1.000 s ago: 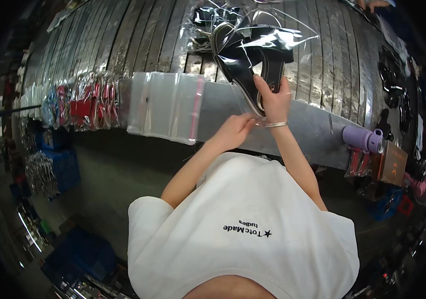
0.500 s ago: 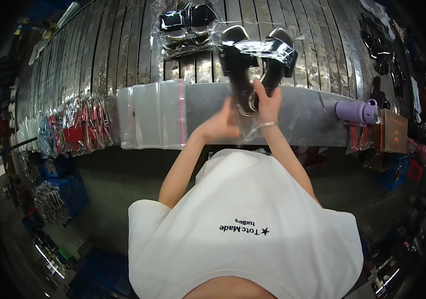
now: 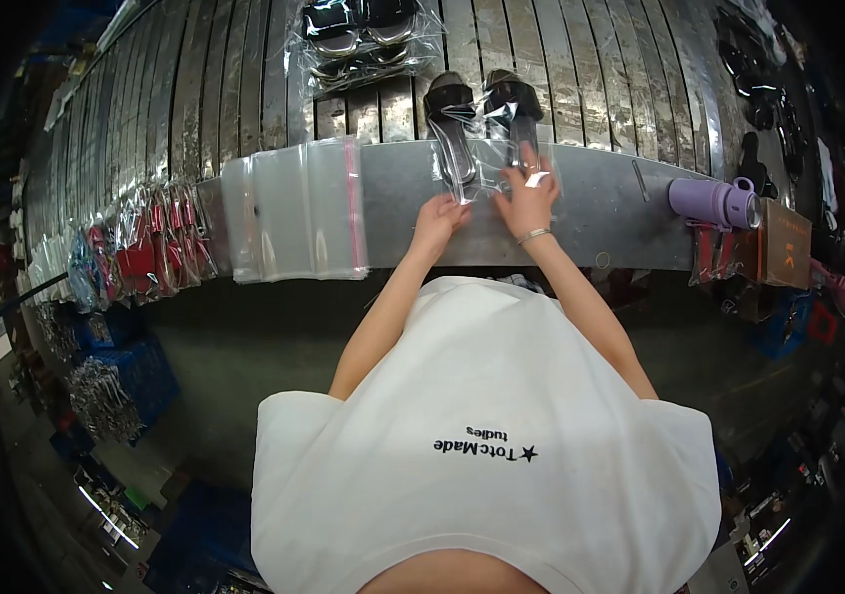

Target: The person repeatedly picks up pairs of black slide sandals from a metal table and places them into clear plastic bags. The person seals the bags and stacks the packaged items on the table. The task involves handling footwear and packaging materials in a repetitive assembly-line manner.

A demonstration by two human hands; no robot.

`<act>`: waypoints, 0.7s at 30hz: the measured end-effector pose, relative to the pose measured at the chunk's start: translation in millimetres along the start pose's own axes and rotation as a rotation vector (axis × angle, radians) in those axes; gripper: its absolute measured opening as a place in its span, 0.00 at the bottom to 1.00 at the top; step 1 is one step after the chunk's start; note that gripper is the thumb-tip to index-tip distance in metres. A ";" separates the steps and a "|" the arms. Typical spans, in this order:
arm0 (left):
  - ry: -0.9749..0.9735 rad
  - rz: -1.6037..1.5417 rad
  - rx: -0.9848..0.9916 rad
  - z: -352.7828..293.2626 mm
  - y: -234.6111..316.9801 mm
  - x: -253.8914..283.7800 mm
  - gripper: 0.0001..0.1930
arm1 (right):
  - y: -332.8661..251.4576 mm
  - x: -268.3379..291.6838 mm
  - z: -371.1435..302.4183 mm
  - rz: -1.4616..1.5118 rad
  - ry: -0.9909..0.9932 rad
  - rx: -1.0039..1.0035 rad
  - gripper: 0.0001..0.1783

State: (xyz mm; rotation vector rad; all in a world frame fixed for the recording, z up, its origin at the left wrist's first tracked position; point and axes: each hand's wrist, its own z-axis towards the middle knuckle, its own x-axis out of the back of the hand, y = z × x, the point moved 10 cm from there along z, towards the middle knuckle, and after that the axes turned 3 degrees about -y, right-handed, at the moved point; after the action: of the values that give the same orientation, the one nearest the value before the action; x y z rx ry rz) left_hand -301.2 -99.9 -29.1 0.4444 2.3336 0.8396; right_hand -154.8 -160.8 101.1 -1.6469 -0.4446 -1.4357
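Note:
A pair of black slide sandals point(image 3: 450, 104) lies side by side in a clear plastic bag point(image 3: 487, 163), toes pointing away from me. The bag spans the grey metal ledge and the slatted surface beyond it. At its near left corner, my left hand point(image 3: 434, 226) is closed, with fingertips and thumb pinching the plastic edge. My right hand point(image 3: 529, 203) rests on the bag over the heel of the right sandal, its fingers stretched out and thumb apart. A bracelet circles the right wrist.
Flat clear bags point(image 3: 294, 213) are stacked on the ledge to the left, beside hanging red packets point(image 3: 145, 247). Another bagged pair of black sandals point(image 3: 358, 40) sits farther off. On the right stand a purple bottle point(image 3: 709, 203) and an orange-brown box point(image 3: 784, 246).
The bagged sandals have been lowered from my hands and now lie flat. My right hand has loosened from its grip and spread over the bag; my left has drawn to the near corner.

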 end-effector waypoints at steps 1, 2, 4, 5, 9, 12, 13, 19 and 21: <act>0.023 0.064 0.039 -9.4 -0.9 5.7 0.12 | -14.7 -3.8 -5.0 -0.001 -0.075 0.065 0.22; 0.047 0.127 0.078 -17.6 -0.7 11.2 0.12 | -29.7 -10.0 -10.3 -0.001 -0.151 0.132 0.20; 0.017 0.162 0.133 -31.6 9.8 6.1 0.14 | -57.1 -32.6 -18.1 0.197 -0.325 0.221 0.12; -0.002 0.182 0.161 -36.5 13.3 1.8 0.16 | -63.7 -54.6 -21.7 0.284 -0.440 0.237 0.10; 0.079 0.253 0.058 -48.1 27.3 9.3 0.17 | -96.3 -22.1 -51.2 0.216 -0.439 0.618 0.07; 0.142 0.248 0.060 -54.4 25.8 25.2 0.16 | -21.3 -17.3 -85.4 0.217 -0.571 0.361 0.08; 0.139 0.236 0.053 -57.2 22.4 27.4 0.16 | 3.3 -15.2 -86.2 0.246 -0.553 0.222 0.08; 0.099 0.350 -0.006 -52.7 33.6 13.9 0.16 | -86.2 -47.2 -29.5 0.349 -0.452 0.175 0.12; 0.110 0.335 -0.007 -53.7 38.0 15.8 0.16 | -97.8 -15.4 -45.4 0.341 -0.392 0.374 0.11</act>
State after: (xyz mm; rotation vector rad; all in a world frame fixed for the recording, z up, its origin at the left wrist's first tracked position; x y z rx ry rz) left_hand -344.0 -88.4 22.0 0.8208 2.3906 1.0498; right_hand -259.6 -138.9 121.1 -1.5982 -0.5788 -0.7277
